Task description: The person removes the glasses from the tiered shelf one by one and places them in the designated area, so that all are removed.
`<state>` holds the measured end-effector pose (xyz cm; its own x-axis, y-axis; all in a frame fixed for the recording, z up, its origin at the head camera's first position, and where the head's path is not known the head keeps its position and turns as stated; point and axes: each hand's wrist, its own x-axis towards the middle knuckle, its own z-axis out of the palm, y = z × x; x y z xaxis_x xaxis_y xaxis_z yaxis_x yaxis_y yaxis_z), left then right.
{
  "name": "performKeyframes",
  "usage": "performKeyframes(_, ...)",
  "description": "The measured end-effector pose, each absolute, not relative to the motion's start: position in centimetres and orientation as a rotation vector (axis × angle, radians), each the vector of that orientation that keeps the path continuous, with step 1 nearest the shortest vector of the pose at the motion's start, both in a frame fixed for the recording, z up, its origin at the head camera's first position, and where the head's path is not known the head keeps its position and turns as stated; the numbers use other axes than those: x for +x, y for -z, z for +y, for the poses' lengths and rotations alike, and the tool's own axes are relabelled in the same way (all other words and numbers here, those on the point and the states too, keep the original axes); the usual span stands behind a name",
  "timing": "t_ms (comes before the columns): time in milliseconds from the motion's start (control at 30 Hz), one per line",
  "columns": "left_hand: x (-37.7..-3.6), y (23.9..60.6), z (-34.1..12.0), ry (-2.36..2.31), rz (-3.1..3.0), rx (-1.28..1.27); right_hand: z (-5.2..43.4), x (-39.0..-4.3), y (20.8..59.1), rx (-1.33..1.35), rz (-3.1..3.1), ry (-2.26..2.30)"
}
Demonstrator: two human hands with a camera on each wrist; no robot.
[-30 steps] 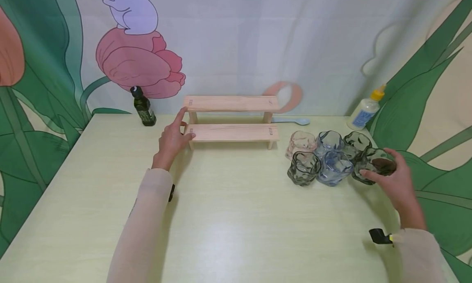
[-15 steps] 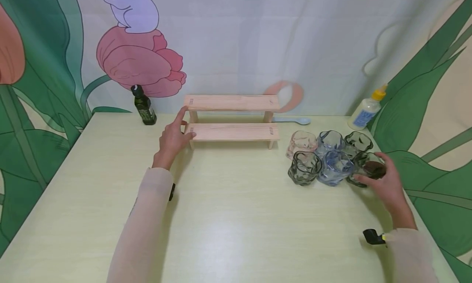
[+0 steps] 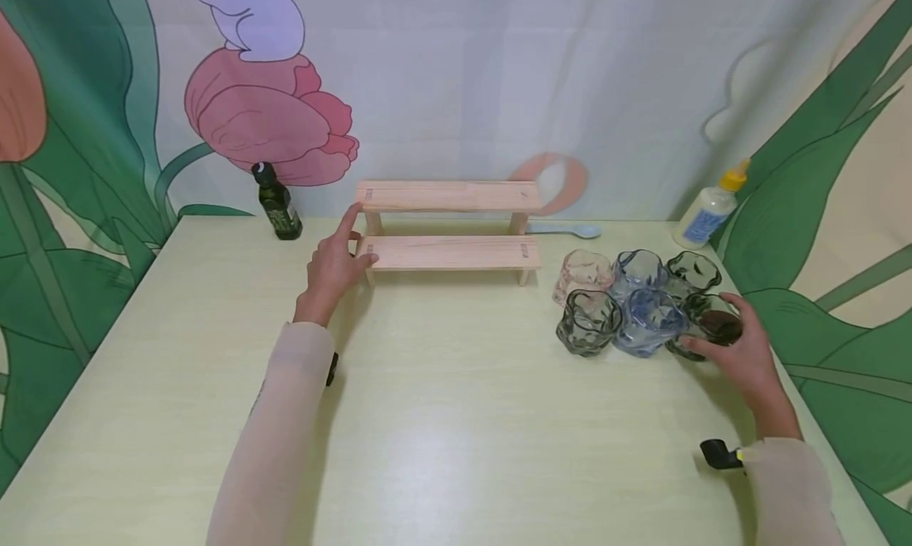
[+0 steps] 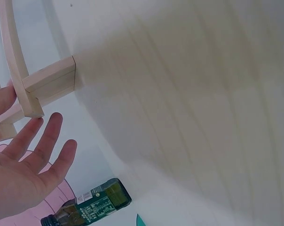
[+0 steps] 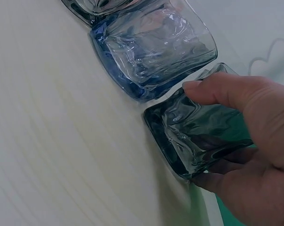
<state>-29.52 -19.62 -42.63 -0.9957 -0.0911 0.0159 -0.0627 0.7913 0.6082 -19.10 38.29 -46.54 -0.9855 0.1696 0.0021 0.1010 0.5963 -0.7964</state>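
Note:
A two-tier wooden shelf rack stands at the back middle of the table. At its left end is my left hand, thumb on the lower board and index fingertip at the upper board's corner. The remaining fingers spread loosely in the left wrist view, one fingertip touching a board's end. My right hand grips a grey-green wavy glass tumbler, thumb on one side and fingers on the other. Close beside that tumbler stands a blue glass tumbler. A dark tumbler is left of the blue one.
Behind these stand a pink tumbler, a pale blue tumbler and another grey-green tumbler. A glue bottle is at the back right. A dark green bottle stands back left. A pale blue spoon lies behind the rack.
My right hand has moved left with the grey-green tumbler, bringing it up close to the blue one. My left hand and the rack have stayed in place.

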Motion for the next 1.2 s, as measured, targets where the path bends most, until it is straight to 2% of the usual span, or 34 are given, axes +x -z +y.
performKeyframes(667,-29.8,43.0,-19.7,1.006,-2.927,0.122,38.5,-18.5,45.8,-0.161,-2.771,-1.465)
performKeyframes(933,-29.9,43.1,-19.8,1.003,-2.922,0.113,37.8,-18.1,42.0,-0.076,-2.71,-1.455)
performKeyframes(1200,-29.8,43.3,-20.0,0.935,-2.932,0.118,34.1,-20.6,38.3,-0.057,-2.661,-1.405)
